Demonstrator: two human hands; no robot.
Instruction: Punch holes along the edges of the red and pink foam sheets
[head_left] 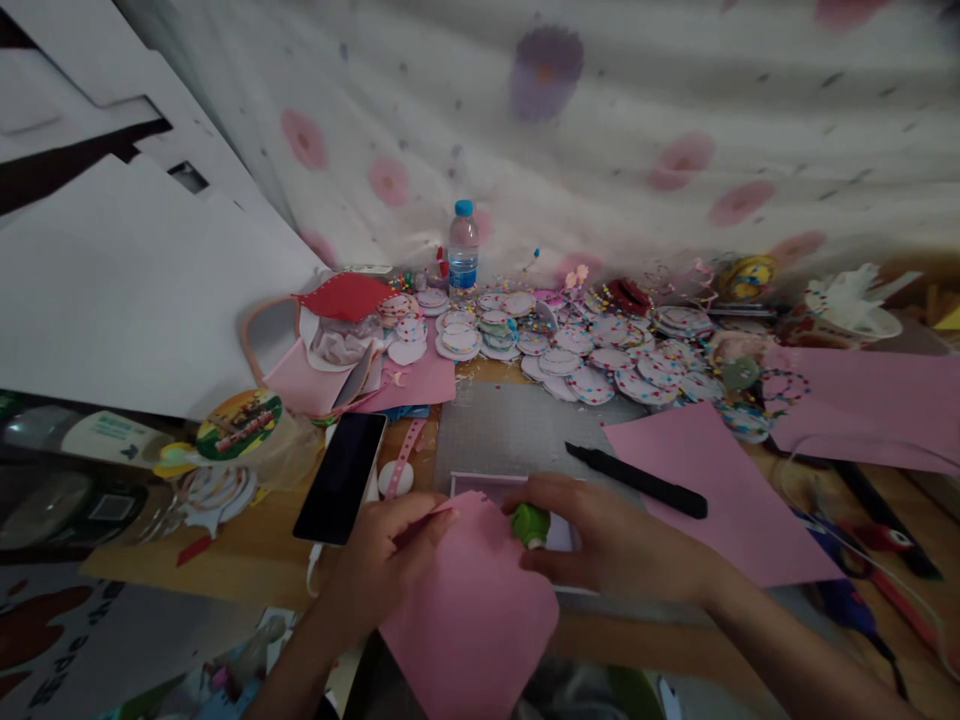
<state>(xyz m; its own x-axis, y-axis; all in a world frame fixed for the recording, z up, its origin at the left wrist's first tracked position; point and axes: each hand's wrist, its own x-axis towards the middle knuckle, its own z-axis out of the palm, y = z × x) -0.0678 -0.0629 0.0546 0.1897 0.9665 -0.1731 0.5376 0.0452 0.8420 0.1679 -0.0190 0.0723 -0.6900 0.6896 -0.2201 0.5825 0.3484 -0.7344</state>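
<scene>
A sheet of pink paper (480,610) is pinched at its upper left edge by my left hand (397,560), fingers closed, and hangs toward me over the table's front. My right hand (592,535) is closed around a small green tool (531,525), which looks like a craft paper punch, at the sheet's upper right edge. The sheet's right corner is rounded. Behind both hands lies a shallow pale box (517,484), partly hidden by the paper and my fingers. A black craft knife (637,480) rests on another pink sheet (772,540) to the right.
A grey cutting mat (487,430) covers the middle. Several round white discs with beaded rings (592,360) are heaped at the back, near a water bottle (463,250). A phone (341,480) with a cable lies left. Tools with cords, including a blue one (847,605), crowd the right edge.
</scene>
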